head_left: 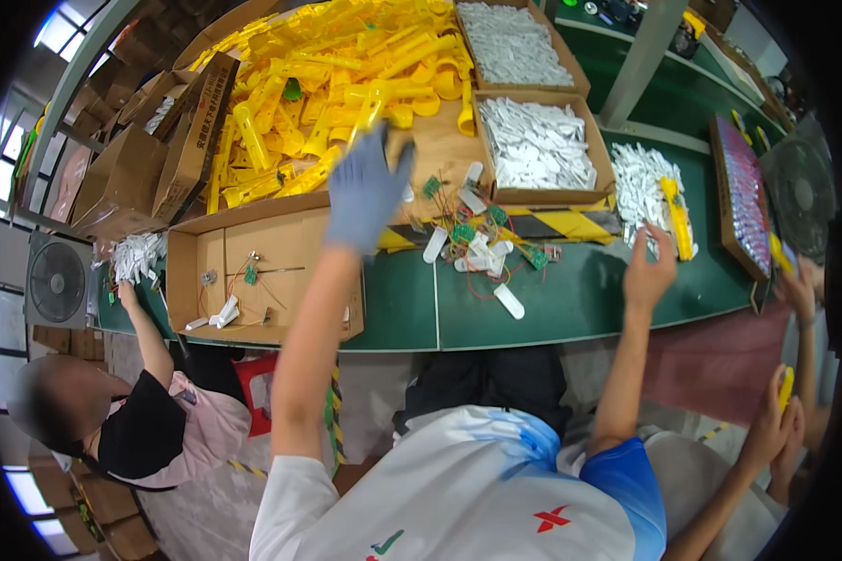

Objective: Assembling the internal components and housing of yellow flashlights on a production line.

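Observation:
My left hand (370, 182), in a grey glove, reaches over the heap of yellow plastic parts (318, 84) with its thumb spread away from the fingers. A long yellow part (374, 105) lies right at its fingertips, which are slightly blurred. My right hand (650, 271) is bare, its fingers apart at the near edge of a pile of small white plastic pieces (641, 173). Close beside its fingertips, a yellow plastic part (675, 220) rests on that pile. Between my hands, green circuit boards (461, 233) with thin wires and white pieces lie on the bench's edge.
A shallow cardboard box (332, 329) with wired boards stands at left on the green bench (398, 318). Boxes of white pieces (538, 140) stand beyond. A seated co-worker (131, 411) reaches in at left; another person's hands (781, 421) hold a yellow part at right.

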### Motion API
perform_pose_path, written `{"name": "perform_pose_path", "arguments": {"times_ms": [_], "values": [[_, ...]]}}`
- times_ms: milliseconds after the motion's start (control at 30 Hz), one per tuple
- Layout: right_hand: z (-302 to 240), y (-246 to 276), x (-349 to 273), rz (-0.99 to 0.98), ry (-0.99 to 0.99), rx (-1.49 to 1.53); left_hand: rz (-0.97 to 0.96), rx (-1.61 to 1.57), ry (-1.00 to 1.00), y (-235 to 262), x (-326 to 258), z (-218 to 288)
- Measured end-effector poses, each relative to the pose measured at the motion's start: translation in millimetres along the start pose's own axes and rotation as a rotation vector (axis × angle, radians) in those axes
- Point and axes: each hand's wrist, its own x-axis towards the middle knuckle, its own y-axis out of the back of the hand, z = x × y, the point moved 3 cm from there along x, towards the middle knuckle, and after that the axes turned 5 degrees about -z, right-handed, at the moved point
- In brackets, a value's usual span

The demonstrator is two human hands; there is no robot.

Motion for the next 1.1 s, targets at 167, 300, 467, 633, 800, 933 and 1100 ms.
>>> {"name": "perform_pose_path", "arguments": {"times_ms": [167,300,467,633,800,933,1100], "values": [[-96,-24,-80,-0.351,-0.063,0.432,-0.308,0.312,0.340,-81,90,-95],[-137,-24,-105,-0.534,0.079,0.225,-0.410,0.431,0.262,-107,112,-127],[-138,-31,-116,-0.711,0.199,0.071,-0.506,0.341,0.335,-39,99,-87],[-140,-9,-84,-0.809,0.031,0.377,-0.164,-0.667,0.130,26,50,-58],[-145,-10,-32,-0.628,-0.079,0.836,-0.165,-1.713,0.419,50,-63,17],[-169,-56,-15,-0.674,-0.184,1.033,-0.017,-1.780,0.504,16,-129,41],[-176,-106,25,-0.581,-0.189,1.075,0.173,-1.414,0.523,6,-176,42]]}}
